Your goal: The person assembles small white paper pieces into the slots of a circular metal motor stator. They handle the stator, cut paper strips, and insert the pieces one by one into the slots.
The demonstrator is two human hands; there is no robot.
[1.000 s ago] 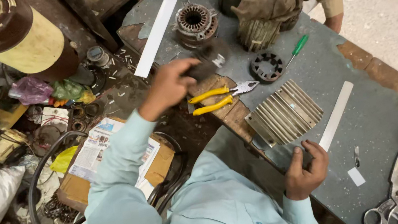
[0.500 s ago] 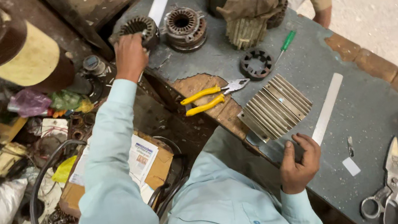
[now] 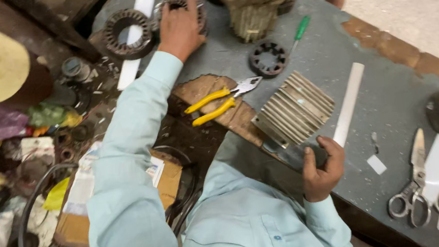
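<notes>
While left hand (image 3: 181, 29) stretches out, fingers grasping motor stator (image 3: 179, 11), right hand (image 3: 320, 168) curled on finned block (image 3: 293, 113)

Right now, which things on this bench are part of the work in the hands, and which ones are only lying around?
In hand:
- left hand on a round stator core
- right hand at the finned metal piece

Lying about:
- yellow-handled pliers
- green screwdriver
- scissors
- second stator core
- small dark ring part
- white strip
</notes>
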